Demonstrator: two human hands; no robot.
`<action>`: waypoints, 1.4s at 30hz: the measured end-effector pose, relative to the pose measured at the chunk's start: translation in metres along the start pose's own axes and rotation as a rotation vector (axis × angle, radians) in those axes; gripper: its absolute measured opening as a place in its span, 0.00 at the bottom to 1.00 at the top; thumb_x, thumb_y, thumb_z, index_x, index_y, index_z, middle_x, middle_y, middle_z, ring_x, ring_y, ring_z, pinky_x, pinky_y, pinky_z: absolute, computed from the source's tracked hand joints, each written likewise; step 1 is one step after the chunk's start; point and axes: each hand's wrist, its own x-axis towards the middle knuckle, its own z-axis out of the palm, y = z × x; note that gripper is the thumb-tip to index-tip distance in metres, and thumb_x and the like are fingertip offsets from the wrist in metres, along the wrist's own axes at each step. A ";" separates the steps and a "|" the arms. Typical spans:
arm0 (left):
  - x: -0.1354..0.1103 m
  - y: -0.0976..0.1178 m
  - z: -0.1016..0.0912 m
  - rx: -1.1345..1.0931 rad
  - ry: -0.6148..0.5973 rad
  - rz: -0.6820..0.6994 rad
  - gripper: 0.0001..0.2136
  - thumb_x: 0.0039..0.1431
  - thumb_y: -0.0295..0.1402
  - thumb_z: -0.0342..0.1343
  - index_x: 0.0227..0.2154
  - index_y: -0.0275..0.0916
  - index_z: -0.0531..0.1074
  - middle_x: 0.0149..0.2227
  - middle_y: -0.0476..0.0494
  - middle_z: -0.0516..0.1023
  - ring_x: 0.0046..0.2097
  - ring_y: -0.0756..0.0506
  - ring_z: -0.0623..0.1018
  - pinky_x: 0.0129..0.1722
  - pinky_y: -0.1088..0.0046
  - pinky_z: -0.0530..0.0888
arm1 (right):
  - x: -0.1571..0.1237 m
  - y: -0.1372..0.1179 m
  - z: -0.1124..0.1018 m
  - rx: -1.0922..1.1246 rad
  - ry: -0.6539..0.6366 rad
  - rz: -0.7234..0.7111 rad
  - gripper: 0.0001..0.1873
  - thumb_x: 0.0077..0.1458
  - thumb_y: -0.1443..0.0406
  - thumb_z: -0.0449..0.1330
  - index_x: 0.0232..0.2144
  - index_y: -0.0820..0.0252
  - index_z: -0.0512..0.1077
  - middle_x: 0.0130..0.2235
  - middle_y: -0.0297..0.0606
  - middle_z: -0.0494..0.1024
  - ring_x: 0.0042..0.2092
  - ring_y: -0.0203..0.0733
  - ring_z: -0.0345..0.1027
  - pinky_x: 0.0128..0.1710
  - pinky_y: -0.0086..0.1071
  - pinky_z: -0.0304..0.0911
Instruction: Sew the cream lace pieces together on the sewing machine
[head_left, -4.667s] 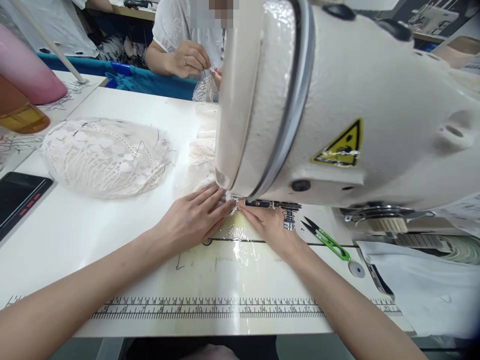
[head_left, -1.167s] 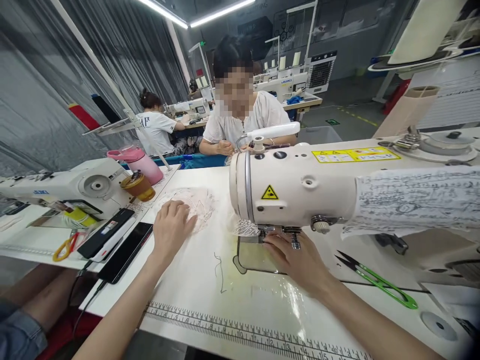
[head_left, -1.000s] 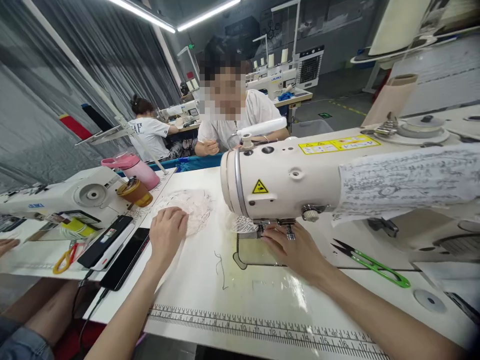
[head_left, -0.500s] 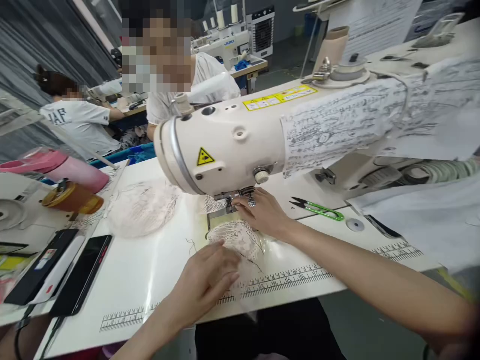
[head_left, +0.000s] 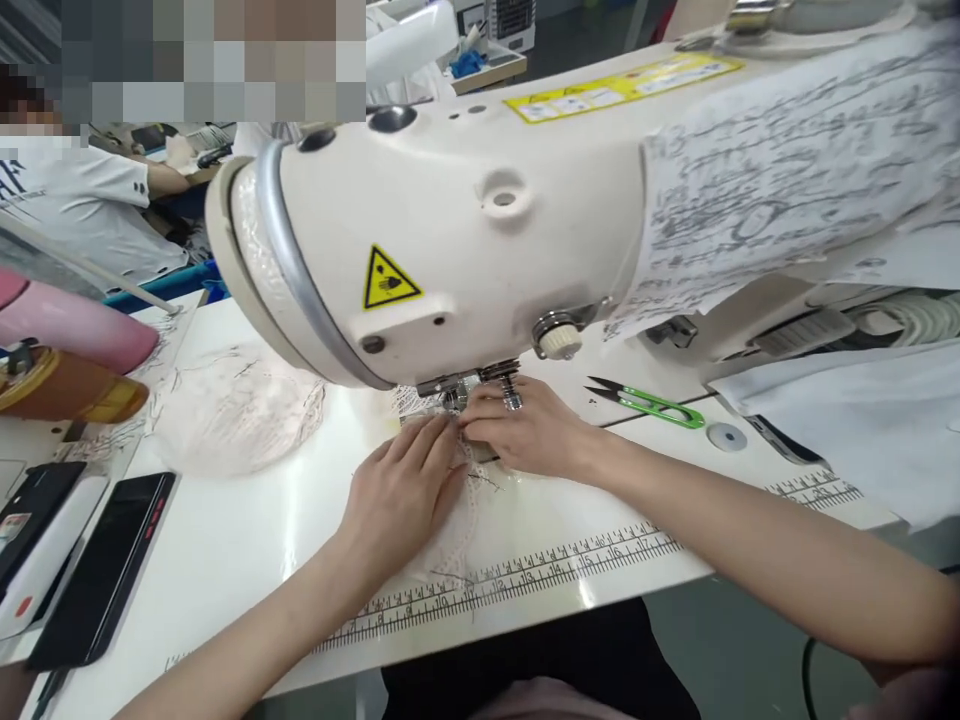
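A cream sewing machine (head_left: pixel 450 230) fills the upper middle of the view. My left hand (head_left: pixel 401 495) lies flat, fingers stretched, on a white lace piece (head_left: pixel 465 525) in front of the presser foot (head_left: pixel 461 390). My right hand (head_left: pixel 529 430) rests on the table just right of the foot, fingers curled and pressing the lace edge by the needle. The two hands touch at the fingertips. Most of the lace is hidden under my left hand.
A stack of lace pieces (head_left: pixel 236 410) lies to the left. Two phones (head_left: pixel 105 565) sit at the left edge beside a pink bottle (head_left: pixel 71 325) and an amber cup (head_left: pixel 64 390). Green thread snips (head_left: pixel 649 402) lie right of the machine. A printed ruler (head_left: pixel 525 580) runs along the table's front edge.
My left hand has carried a lace piece from the stack to the presser foot and now lies flat on it. The view has dropped and moved closer to the machine.
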 end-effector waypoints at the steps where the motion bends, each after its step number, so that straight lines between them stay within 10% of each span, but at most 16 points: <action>1: 0.000 -0.001 0.003 0.007 0.003 0.012 0.15 0.67 0.32 0.49 0.53 0.31 0.68 0.53 0.36 0.76 0.54 0.38 0.75 0.47 0.61 0.78 | 0.000 0.001 0.000 -0.014 0.005 0.024 0.17 0.53 0.76 0.50 0.28 0.55 0.76 0.33 0.29 0.81 0.39 0.38 0.70 0.39 0.33 0.60; 42: 0.000 -0.026 0.026 -0.063 0.015 -0.001 0.19 0.66 0.32 0.47 0.57 0.30 0.66 0.56 0.36 0.73 0.54 0.38 0.74 0.50 0.60 0.74 | 0.007 -0.001 -0.003 -0.137 -0.017 0.097 0.11 0.57 0.75 0.50 0.27 0.60 0.67 0.27 0.30 0.74 0.27 0.31 0.61 0.25 0.32 0.41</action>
